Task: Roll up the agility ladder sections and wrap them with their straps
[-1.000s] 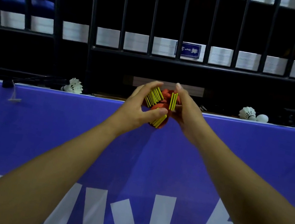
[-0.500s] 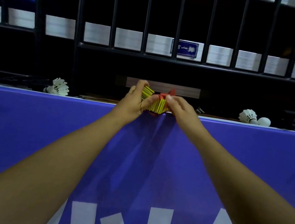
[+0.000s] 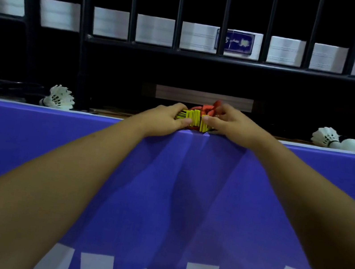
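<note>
A blue banner (image 3: 164,179) with white lettering fills the lower view. Its top edge is met by a dark ledge beneath a black railing (image 3: 219,56). Both arms are stretched forward over the banner to that edge.

The ladder (image 3: 194,118) is seen as a compact bundle of yellow rungs packed edge to edge. It is rested on the banner's top edge, directly between the two hands and touching both. Its long axis is laid left to right, across the line of the arms. Neither hand is plainly nearer, since the bundle is met from both ends.

The left hand (image 3: 165,117) is curled round the bundle's left end, with the thumb laid across the front of the rungs. The right hand (image 3: 228,121) is closed on the right end, thumb against the rungs. Its fingers are curled up into the orange strap (image 3: 209,109), which is bunched loosely on top and behind, toward the right. Whether the strap itself is pinched cannot be told.

The strap is judged not yet wound. Because it lies on the right hand's side, it is probably best led round the bundle by that hand while the rungs are kept pressed together by the left.

A shuttlecock (image 3: 59,97) is lying on the ledge well to the left, and another is lying well to the right.
</note>
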`<state>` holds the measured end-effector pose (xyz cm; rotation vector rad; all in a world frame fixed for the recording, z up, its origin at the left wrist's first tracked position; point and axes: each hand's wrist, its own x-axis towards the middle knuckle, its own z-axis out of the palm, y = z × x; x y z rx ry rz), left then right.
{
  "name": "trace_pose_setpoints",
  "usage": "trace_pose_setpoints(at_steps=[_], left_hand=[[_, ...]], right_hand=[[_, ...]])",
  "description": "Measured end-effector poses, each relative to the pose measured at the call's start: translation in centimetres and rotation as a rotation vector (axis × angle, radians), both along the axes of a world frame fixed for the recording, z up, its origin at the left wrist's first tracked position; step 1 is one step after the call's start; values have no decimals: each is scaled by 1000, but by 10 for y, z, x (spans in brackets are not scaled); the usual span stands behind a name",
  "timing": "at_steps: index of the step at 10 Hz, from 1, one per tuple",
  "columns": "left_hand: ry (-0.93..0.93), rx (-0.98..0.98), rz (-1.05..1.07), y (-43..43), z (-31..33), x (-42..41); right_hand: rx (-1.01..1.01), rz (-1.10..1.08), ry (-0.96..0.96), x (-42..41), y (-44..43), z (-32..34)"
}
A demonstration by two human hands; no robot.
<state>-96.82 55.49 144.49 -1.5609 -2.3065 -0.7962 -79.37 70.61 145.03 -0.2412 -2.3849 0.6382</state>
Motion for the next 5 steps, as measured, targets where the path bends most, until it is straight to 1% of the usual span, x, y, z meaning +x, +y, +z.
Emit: trace_pose_setpoints(at_steps=[1, 2, 3, 4, 5], left_hand=[[51, 42, 111, 17, -4, 2], [-12, 120, 189, 23, -2, -1], [-57, 142, 176, 17, -3, 5], [-84, 238, 124, 6, -7, 12], [-122, 322, 121, -4, -9, 19]], right_hand=[[128, -162, -30, -8, 6, -3], [265, -308, -8, -24, 3, -8], [230, -392, -20, -31, 1, -9], [212, -399, -22, -21, -2, -9], [156, -398, 34, -4, -12, -9]])
